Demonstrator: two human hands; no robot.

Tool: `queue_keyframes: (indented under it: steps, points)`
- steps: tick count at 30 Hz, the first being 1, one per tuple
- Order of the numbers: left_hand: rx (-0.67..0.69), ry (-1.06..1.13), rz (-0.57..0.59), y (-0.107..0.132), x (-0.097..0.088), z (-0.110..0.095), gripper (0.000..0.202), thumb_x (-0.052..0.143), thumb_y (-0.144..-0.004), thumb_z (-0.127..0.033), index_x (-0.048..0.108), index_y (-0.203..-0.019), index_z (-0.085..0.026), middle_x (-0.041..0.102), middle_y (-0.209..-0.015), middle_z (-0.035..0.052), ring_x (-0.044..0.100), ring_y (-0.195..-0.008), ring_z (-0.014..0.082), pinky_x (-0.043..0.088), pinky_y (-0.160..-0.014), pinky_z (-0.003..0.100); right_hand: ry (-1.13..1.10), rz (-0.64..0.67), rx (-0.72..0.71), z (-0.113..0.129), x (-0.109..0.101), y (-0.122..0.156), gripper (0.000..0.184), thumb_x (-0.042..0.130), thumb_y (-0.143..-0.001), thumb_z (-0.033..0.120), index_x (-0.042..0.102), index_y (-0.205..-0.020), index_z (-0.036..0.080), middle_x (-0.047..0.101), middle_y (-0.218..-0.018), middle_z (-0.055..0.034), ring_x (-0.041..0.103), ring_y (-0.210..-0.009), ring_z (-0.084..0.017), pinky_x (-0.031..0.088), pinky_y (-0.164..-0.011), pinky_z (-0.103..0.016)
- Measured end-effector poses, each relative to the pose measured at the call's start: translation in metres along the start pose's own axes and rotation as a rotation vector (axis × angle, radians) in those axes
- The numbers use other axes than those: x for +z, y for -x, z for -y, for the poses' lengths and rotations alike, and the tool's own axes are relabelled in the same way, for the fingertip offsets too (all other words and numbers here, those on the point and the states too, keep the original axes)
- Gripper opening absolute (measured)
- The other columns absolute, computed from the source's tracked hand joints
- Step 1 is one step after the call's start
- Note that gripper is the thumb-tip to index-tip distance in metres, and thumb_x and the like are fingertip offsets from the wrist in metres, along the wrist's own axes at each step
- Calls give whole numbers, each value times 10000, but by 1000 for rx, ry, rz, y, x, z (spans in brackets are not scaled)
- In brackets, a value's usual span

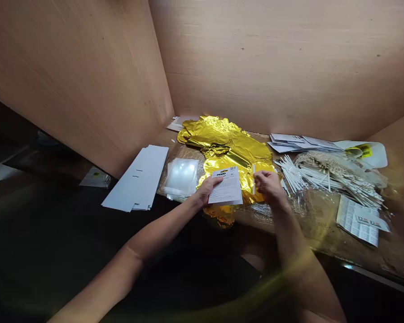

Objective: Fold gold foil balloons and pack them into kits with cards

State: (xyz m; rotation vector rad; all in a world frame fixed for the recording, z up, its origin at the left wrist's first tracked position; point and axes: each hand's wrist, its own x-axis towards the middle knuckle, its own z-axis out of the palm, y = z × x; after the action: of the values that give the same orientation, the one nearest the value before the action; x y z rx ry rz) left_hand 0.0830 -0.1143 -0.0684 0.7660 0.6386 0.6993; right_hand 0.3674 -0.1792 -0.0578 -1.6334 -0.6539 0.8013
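Gripping a card (227, 190), the left hand (207, 189) hides part of it.

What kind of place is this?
Probably a hand-packing bench in a workshop, boxed in by wooden panels: a heap of gold foil, a stack of clear plastic sleeves and many loose white sticks lie within reach.

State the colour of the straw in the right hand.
White: the straw in the right hand, in the head view.
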Motion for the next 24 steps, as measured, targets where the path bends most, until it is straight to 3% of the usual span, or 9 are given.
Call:
queue_keyframes:
  steps: [3, 6, 11, 14, 16, 18, 21, 22, 24]
  points:
    - [-18, -5, 14, 40, -17, -3, 604, 839, -763, -443, 713, -1334, -292, 748, -1323, 90, 640, -1369, 336, 581, -1111, 476, -86, 130, 53, -8, 40, 14, 334, 812, -662, 410, 545, -613, 216, 445, -525, 62, 321, -413, -56, 239, -390, -214]
    - [-4, -28, 20, 49, -18, -2, 614, 823, -772, -516, 711, -1336, -300, 741, -1332, 93, 620, -1391, 356, 572, -1120, 494, -136, 192, 72, -12, 53, 19, 414, 881, -645, 417, 525, -606, 210, 450, -505, 70, 316, -406, -41, 231, -388, -195]
    - [50, -89, 3, -4, 8, 11, 574, 882, -729, -418, 710, -1261, -285, 761, -1271, 107, 692, -1270, 354, 586, -1063, 506, -192, 226, 100, -17, 53, 29, 577, 964, -585, 571, 529, -785, 248, 598, -565, 61, 458, -416, -97, 348, -393, -211]
    - [91, -116, -41, -37, 19, 24, 581, 899, -712, -346, 676, -1235, -228, 775, -1204, 118, 731, -1156, 331, 591, -1019, 493, -233, 323, 192, -22, 62, 46, 564, 783, -753, 765, 628, -933, 254, 728, -703, -12, 605, -487, -176, 450, -408, -276]
    - [170, -199, -77, -49, 14, 28, 573, 874, -751, -349, 639, -1256, -215, 769, -1211, 114, 727, -1132, 302, 581, -1017, 461, -232, 380, 224, -26, 70, 61, 552, 725, -836, 755, 680, -1064, 255, 799, -864, -58, 729, -649, -242, 557, -493, -330]
    - [240, -379, -42, -54, -2, 20, 530, 828, -808, -382, 620, -1267, -215, 759, -1223, 112, 721, -1124, 288, 567, -1013, 427, -195, 377, 195, -29, 75, 74, 517, 791, -847, 655, 688, -1175, 269, 826, -1032, -75, 789, -847, -293, 640, -644, -380]
    - [227, -801, 8, -53, -44, -20, 471, 832, -808, -432, 662, -1180, -198, 751, -1159, 123, 715, -1125, 323, 537, -1023, 416, -165, 258, 136, -31, 76, 87, 519, 821, -852, 589, 680, -1249, 287, 821, -1145, -80, 796, -995, -335, 674, -791, -435]
    - [217, -955, -75, -51, -60, -38, 475, 871, -768, -429, 676, -1125, -185, 744, -1136, 137, 705, -1148, 349, 517, -1044, 421, -174, 219, 133, -31, 75, 90, 512, 810, -861, 591, 682, -1252, 287, 820, -1152, -84, 794, -1019, -343, 677, -820, -449]
    - [231, -1208, -436, -48, -92, -73, 577, 977, -617, -358, 663, -1057, -156, 708, -1205, 209, 642, -1271, 414, 465, -1103, 444, -204, 179, 143, -31, 73, 94, 493, 811, -860, 585, 693, -1237, 289, 823, -1141, -83, 796, -1034, -352, 681, -851, -462]
